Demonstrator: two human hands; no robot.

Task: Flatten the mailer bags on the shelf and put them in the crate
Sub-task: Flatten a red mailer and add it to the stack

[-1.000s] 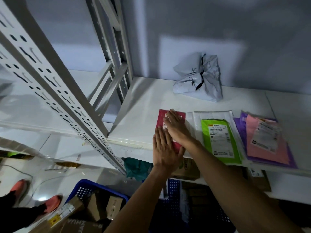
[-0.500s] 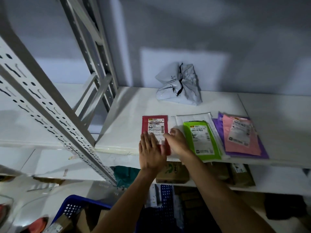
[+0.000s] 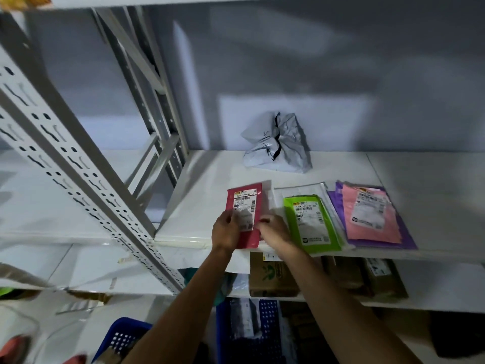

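Red mailer (image 3: 246, 206) looks flat enough imo, so this is the pick-up part. It's at the front lip of the shelf (image 3: 204, 195), roughly 6 o'clock from the crumpled grey bag (image 3: 275, 145), with the green mailer (image 3: 312, 224) at its 3. Left hand (image 3: 225, 232) has its grip closed on the lower left edge, and the right hand (image 3: 275, 232) pinches the lower right edge. I'd keep both edges taut so it doesn't buckle and lift it clear of the lip. Then lower it toward 6 o'clock into the blue crate (image 3: 266, 313), laid flat rather than dropped.
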